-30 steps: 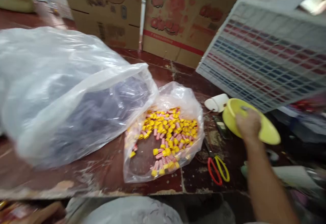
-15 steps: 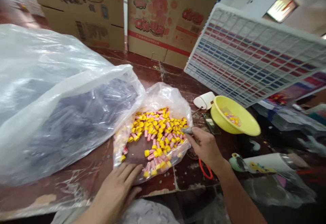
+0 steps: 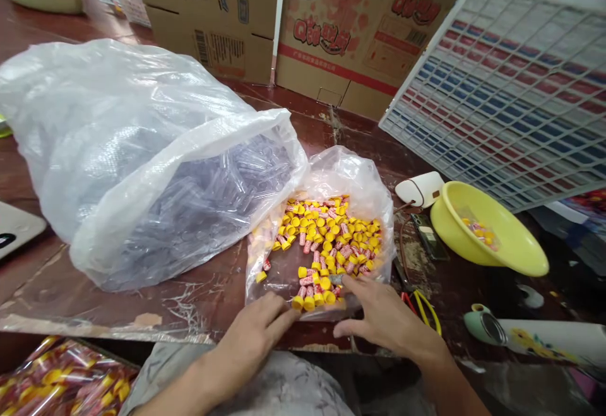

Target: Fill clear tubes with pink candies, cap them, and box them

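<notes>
A clear plastic bag lies open on the dark red table, with many small yellow-capped pink pieces spread at its mouth. At the bag's front left edge rests my left hand, empty, its fingers stretched out. My right hand reaches over the front right of the pieces, thumb and fingers apart. Something grey covers or touches its index fingertip, too small to make out. Left of the pieces is a large translucent bag full of clear plastic tubes.
To the right are a yellow bowl, a white device, a phone, yellow-handled scissors and a flowered bottle. Cardboard boxes and a white wire rack stand behind. A bag of capped pieces sits lower left.
The view has shifted left. My right hand has moved from the bag's right edge toward me, to the front pieces, and its fingers have spread. My left hand remains by the front edge.
</notes>
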`<state>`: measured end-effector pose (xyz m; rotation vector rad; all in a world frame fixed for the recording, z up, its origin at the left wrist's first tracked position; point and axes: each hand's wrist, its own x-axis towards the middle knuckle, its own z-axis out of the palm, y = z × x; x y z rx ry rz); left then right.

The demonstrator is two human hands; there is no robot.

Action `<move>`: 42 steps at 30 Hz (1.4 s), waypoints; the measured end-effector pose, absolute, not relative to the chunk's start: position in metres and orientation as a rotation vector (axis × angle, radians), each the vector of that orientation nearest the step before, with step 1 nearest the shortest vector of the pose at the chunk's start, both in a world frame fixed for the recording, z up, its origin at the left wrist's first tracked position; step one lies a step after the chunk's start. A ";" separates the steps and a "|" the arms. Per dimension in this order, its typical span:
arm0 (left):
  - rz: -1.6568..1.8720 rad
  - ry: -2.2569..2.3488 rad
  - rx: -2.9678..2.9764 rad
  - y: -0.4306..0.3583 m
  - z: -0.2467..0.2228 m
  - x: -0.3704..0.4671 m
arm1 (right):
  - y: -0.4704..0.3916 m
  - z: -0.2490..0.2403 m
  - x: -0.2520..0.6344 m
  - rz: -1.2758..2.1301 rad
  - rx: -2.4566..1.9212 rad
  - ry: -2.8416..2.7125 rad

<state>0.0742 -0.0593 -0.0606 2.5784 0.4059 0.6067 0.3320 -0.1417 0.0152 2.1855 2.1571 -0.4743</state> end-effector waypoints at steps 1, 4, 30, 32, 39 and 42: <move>0.650 0.473 2.540 -0.057 -0.061 0.074 | -0.144 0.014 0.337 -0.450 2.166 2.235; 0.744 0.567 2.443 -0.049 -0.056 0.073 | -0.146 0.013 0.352 -0.141 2.138 2.349; 0.162 0.462 2.568 -0.065 -0.054 0.045 | -0.113 -0.021 0.278 -0.450 2.102 2.659; 0.165 0.465 2.566 -0.064 -0.050 0.043 | -0.111 -0.026 0.264 -0.370 2.041 2.646; 0.507 0.810 2.608 -0.015 -0.030 0.016 | -0.109 -0.044 0.262 -0.390 2.122 2.734; 0.584 1.155 2.709 0.018 -0.023 0.016 | -0.108 -0.043 0.265 -0.408 2.307 2.803</move>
